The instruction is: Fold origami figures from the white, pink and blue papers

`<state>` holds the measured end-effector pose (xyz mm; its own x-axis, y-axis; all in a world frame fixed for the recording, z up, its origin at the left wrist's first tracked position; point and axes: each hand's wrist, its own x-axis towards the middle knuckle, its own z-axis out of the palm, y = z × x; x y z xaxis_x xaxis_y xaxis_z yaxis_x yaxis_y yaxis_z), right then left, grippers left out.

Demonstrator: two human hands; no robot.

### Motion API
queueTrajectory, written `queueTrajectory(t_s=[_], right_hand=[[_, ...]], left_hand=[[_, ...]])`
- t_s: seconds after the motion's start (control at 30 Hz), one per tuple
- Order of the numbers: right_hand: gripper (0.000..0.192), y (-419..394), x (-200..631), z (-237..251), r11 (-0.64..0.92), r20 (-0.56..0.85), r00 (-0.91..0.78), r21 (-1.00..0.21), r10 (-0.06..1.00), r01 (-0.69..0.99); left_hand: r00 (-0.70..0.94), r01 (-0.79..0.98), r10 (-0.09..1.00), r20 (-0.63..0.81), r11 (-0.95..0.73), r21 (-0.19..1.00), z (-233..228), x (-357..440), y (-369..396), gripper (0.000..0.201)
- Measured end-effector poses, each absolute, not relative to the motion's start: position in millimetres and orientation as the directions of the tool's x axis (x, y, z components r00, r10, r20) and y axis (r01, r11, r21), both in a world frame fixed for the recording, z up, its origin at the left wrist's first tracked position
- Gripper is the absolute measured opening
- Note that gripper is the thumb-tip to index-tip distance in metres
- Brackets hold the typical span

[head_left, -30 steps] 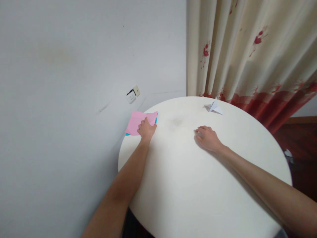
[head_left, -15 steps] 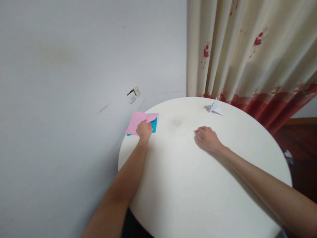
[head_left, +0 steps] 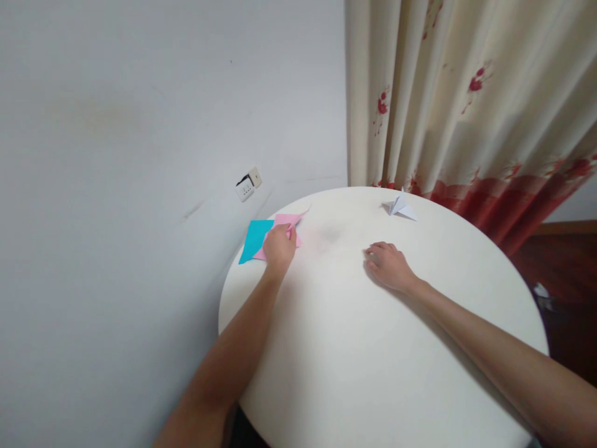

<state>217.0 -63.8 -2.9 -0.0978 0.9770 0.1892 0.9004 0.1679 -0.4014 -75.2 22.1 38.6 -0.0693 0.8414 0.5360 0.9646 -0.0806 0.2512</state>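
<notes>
The fingers (head_left: 293, 235) of the left hand (head_left: 280, 246) are drawn together, thumb against forefinger, clamped on the pink sheet (head_left: 285, 219). This hand is turned back-up, knuckles bent, the wrist nearly in line with the forearm; the left arm reaches in from the near edge along the left side of the tabletop (head_left: 336, 336). The pink sheet is at the far left edge, bent under the grip, its far right corner curling up in a thin point and another part showing to the right of the thumb. Just left of it and partly beneath it is the blue sheet (head_left: 257, 238), whose outer corner seems to reach past the rounded rim toward the wall (head_left: 140, 186).

The right hand (head_left: 389, 266) rests on its side right of centre, fingers loosely curled, with a gap between the thumb and the fingertips. Its forearm slants down to the near right edge.

A broad stretch of white surface runs between the two hands and on to the near edge; the wall presses close on the left. Beyond the right hand, near the far edge, stands the folded white paper (head_left: 400, 208), with the curtain (head_left: 466, 112) hanging just behind that rim.
</notes>
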Motion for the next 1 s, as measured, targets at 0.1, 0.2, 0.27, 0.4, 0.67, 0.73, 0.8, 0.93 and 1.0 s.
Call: queueTrajectory(t_s=[0.1,0.2,0.27,0.4,0.67,0.73,0.8,0.93,1.0], right_hand=[[0.032,-64.2,216.4,-1.3,0.166,0.191,-0.096,-0.398,0.977,0.902],[0.03,-62.8,215.8,-0.2,0.161,0.205,-0.08,-0.415,0.975,0.895],[0.03,-60.9,215.8,-0.1,0.143,0.224,-0.04,-0.468,0.974,0.872],[0.039,-57.0,217.2,-1.5,0.077,0.245,0.122,-0.669,0.962,0.74],[0.04,-57.3,214.1,-3.4,0.093,0.214,0.119,-0.77,0.969,0.631],[0.039,-56.5,213.6,-4.2,0.114,0.218,0.09,-0.768,0.972,0.63],[0.039,-55.0,214.0,-5.7,0.122,0.228,0.086,-0.757,0.97,0.642],[0.045,-51.2,216.5,-9.6,0.066,0.217,0.151,-0.751,0.964,0.658],[0.048,-49.2,219.4,-11.0,0.055,0.213,0.165,-0.755,0.963,0.653]], left_hand=[[0.114,0.921,0.843,0.525,-0.288,0.262,35.4,-43.3,0.5,0.035],[0.33,0.79,0.825,0.458,-0.507,0.345,31.0,-15.4,-19.0,0.034],[0.434,0.694,0.8,0.415,-0.59,0.412,28.1,-6.7,-24.5,0.037],[0.442,0.669,0.782,0.439,-0.614,0.42,19.3,-12.7,-15.2,0.032],[0.65,0.661,0.727,0.223,-0.685,0.305,5.3,-18.8,-10.6,0.044],[0.691,0.655,0.709,0.139,-0.696,0.293,5.3,-17.2,-15.7,0.049],[0.732,0.628,0.675,0.096,-0.722,0.289,6.2,-17.2,-19.1,0.051],[0.768,0.599,0.633,0.091,-0.762,0.246,10.9,-19.1,-22.2,0.052],[0.77,0.597,0.628,0.111,-0.771,0.224,14.8,-18.7,-23.7,0.052]])
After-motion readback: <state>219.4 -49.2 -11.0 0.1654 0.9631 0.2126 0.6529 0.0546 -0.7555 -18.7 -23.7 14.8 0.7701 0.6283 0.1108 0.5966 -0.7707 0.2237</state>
